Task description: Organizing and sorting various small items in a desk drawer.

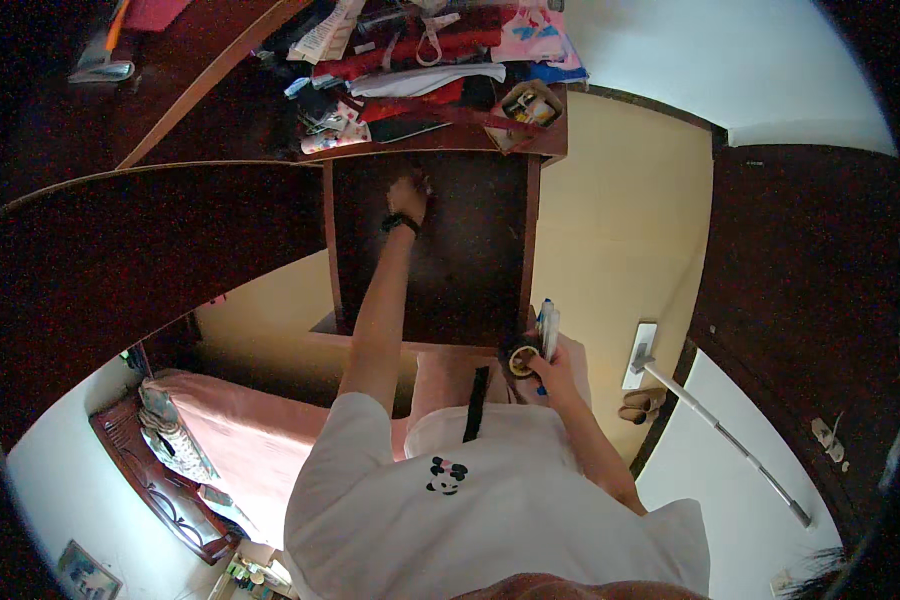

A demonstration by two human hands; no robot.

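Observation:
My left hand (pixel 407 197), with a dark band on its wrist, reaches into a pulled-out dark wooden drawer (pixel 460 260). Its fingers are curled at the drawer's far end, by a small dark thing too dim to name. My right hand (pixel 560 368) is held near the drawer's front right corner, close to my lap. It grips a roll of tape (pixel 518 361) together with a slim white and blue object (pixel 548 328) that stands up from the fingers. Part of what it holds is hidden behind the fingers.
Above the drawer, a cluttered desktop (pixel 430 140) bears cloths, papers and a small open box (pixel 532 105). A flat mop (pixel 710 418) leans at the right, by a pair of brown shoes (pixel 641 406). A bed with a pink cover (pixel 245 420) is at the lower left.

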